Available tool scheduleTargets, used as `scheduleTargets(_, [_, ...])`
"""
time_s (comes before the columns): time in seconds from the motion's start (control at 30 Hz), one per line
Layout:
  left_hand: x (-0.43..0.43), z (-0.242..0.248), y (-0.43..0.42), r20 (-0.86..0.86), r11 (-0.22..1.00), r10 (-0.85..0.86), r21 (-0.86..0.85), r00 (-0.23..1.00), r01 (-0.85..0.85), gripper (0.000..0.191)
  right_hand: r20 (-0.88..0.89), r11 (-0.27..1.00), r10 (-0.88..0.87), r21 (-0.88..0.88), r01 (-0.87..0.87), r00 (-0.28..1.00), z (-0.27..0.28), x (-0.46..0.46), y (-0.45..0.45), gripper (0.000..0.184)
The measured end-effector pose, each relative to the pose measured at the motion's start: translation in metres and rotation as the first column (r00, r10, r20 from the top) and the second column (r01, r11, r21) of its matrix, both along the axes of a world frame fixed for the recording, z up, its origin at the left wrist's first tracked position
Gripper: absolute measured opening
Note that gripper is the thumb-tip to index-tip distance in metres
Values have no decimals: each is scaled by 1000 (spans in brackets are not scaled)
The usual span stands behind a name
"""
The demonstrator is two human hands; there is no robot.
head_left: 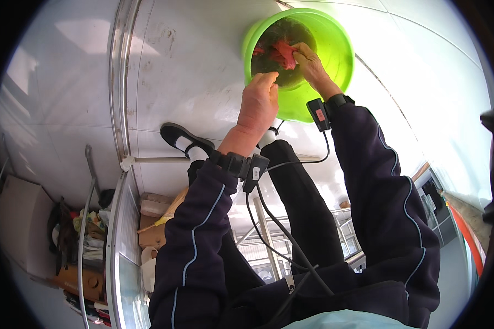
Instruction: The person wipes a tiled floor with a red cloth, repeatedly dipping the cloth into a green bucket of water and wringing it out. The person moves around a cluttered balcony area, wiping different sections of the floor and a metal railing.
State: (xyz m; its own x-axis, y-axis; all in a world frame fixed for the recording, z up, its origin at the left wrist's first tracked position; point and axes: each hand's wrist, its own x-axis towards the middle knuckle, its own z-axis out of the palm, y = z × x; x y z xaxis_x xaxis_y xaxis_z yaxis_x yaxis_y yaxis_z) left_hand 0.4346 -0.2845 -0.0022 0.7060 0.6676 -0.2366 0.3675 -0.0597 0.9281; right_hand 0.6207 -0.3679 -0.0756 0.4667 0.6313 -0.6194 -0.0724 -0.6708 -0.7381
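Observation:
A bright green plastic bucket [298, 100] stands on the floor before me, with dark, murky water [290, 31] inside. My right hand [311, 68] reaches over the water and pinches a wet red cloth [285, 55] between thumb and fingers. Part of the cloth lies in the water, and another bit of red shows near the bucket's left wall. At the near left rim is my left hand [258, 100], its back towards me and its fingers bent inward over the opening. No cloth shows in it, but its inner side is hidden.
Black sensor boxes with cables are strapped to both wrists, and the cables [267, 222] hang between my arms. My black shoe [185, 140] is left of the bucket. A metal rail [123, 82] crosses the pale floor. Lower left are cardboard boxes [26, 226] and piled cloths [94, 230].

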Motion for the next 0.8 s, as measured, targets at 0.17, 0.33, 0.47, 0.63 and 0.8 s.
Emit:
scheduleTargets(0.17, [28, -1, -1, -140, 998, -29, -59, 990, 21, 39, -424, 895, -414, -26, 446, 806, 90, -2, -6, 29])
scheduleTargets(0.33, [50, -5, -1, -173, 983, -185, -39, 967, 181, 24, -546, 957, -180, 95, 274, 818, 150, -2, -10, 60])
scheduleTargets(0.47, [42, -8, 2, -253, 951, -308, -66, 917, 302, 14, -395, 942, -261, 96, 322, 881, 140, 10, -11, 64])
scheduleTargets(0.63, [23, -8, -7, -214, 977, -201, 26, 956, 212, 6, 326, 850, -245, -380, 364, 913, 25, 13, 10, 44])
scheduleTargets(0.8, [18, -4, -8, -141, 992, -124, -40, 982, 120, 3, 68, 723, -432, -570, 390, 900, -25, 16, 5, 35])
